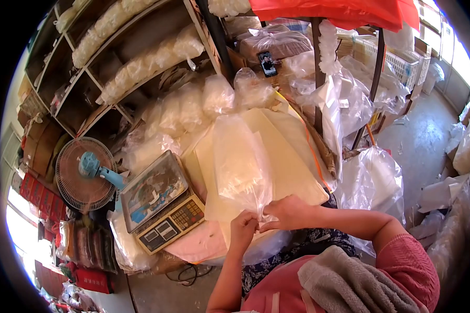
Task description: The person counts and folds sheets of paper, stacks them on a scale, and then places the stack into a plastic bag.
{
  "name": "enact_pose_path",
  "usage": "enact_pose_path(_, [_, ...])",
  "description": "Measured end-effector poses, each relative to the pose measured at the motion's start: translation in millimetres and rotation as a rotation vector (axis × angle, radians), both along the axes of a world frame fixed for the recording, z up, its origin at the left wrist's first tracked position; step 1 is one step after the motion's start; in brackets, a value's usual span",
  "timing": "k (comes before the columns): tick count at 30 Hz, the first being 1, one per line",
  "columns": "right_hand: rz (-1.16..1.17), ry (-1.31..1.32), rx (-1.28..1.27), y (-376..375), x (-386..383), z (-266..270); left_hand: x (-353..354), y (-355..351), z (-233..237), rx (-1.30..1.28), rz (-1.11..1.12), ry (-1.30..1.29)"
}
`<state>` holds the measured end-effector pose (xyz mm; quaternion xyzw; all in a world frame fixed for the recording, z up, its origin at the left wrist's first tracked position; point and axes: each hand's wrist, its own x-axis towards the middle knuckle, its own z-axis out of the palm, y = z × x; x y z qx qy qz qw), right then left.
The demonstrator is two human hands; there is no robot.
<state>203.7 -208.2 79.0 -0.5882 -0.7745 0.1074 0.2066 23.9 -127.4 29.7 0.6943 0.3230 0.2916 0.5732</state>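
Observation:
A clear plastic bag (242, 161) with pale contents lies on the cream sheets (287, 156) at the middle of the table. Its gathered neck points toward my body. My left hand (244, 227) pinches the neck from the left, fingers closed. My right hand (286, 213) is closed on the same neck from the right, its thumb side near the left hand. The two hands are close together at the sheets' near edge.
A digital scale (172, 221) with a metal tray stands left of the sheets, beside a fan (86, 172). Filled bags (188, 107) line the table's back. A phone (267, 63) lies farther back. Shelves (115, 31) rise at upper left; plastic bags (373, 182) hang at right.

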Motion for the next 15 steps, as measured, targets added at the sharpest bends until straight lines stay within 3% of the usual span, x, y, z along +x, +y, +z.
enact_pose_path(3, [0.07, 0.069, 0.124, 5.0, -1.7, -13.8, 2.9, -6.7, 17.1, -0.002, 0.034, -0.03])
enact_pose_path(6, [0.106, 0.009, 0.036, 1.8, 5.2, 10.2, -0.3, -14.1, 36.0, 0.565, 0.127, -0.019])
enact_pose_path(7, [0.129, -0.029, 0.024, 3.5, 9.7, 14.0, -3.5, -6.8, 36.1, 0.634, 0.168, 0.008])
enact_pose_path(9, [0.077, 0.147, 0.147, 20.9, 33.8, -12.0, -23.2, 18.0, 26.5, 0.768, 0.263, 0.065])
enact_pose_path(11, [0.036, 0.241, 0.149, 41.6, 71.2, -26.1, -35.5, 40.4, 15.2, 0.513, 0.412, 0.159])
enact_pose_path(13, [-0.126, 0.118, 0.068, 41.0, 71.6, -18.0, -34.6, 51.6, -0.6, 0.723, 0.415, 0.172])
enact_pose_path(15, [-0.037, 0.28, 0.199, 32.3, 63.7, -3.9, -37.8, 39.8, 13.7, 0.707, 0.438, 0.254])
